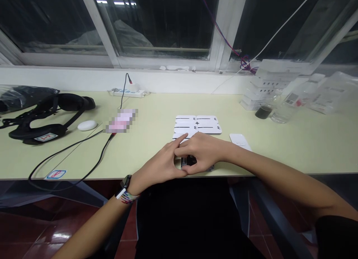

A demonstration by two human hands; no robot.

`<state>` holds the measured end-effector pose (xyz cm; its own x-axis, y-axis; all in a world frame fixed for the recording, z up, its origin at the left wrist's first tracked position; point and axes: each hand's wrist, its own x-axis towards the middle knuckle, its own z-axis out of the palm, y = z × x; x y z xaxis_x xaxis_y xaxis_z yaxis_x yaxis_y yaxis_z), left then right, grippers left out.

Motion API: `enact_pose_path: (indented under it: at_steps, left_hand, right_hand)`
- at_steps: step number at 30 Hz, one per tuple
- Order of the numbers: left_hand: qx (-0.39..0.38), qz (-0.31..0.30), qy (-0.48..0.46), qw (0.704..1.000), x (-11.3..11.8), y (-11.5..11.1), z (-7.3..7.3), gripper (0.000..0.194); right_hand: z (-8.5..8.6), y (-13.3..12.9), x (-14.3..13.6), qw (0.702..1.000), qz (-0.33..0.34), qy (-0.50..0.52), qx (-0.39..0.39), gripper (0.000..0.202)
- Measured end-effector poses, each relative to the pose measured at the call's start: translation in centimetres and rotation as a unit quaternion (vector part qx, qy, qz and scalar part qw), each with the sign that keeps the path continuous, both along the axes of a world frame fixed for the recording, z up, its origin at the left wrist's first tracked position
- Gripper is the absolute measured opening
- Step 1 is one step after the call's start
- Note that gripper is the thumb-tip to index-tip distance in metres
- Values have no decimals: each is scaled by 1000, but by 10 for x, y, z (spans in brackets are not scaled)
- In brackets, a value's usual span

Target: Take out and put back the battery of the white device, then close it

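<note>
My left hand (163, 162) and my right hand (203, 151) meet near the table's front edge, thumb tips close together and fingers curled inward. Through the gap between them shows a dark flat piece with white print (191, 160); my hands cover most of it. What the fingertips pinch is hidden. Just beyond my fingers lie white rounded cards (209, 125) in a close block, marked with black lines and letters. My left index finger stretches over the nearest of them. A single white card (239, 140) lies to the right, partly behind my right forearm.
At left are a black headset (53, 117), a white oval case (87, 125), a blurred pink phone-like item (121, 121) and a black cable (97, 160). A power strip (130, 93) sits by the wall. White boxes (268, 83), a plastic bottle (291, 102) and a dark-based cup (263, 111) stand right.
</note>
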<state>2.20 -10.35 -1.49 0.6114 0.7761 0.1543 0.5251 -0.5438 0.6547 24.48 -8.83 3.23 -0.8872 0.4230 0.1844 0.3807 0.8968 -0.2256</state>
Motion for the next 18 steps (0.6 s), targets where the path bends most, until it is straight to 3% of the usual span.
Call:
enact_pose_path:
  at_steps: [10,14,18]
  left_hand:
    - [9,-13,-12,1000,2,-2,3,110]
    - [8,-20,-5,1000,1,-1,1,115]
    - [14,-28,1,1000,-1,0,0,113]
  right_hand:
    - [-1,-8,23,995,-29,16,93,29]
    - [10,-21,51,994,-64,56,72,33]
    - [13,-34,83,985,-112,128,-1,30]
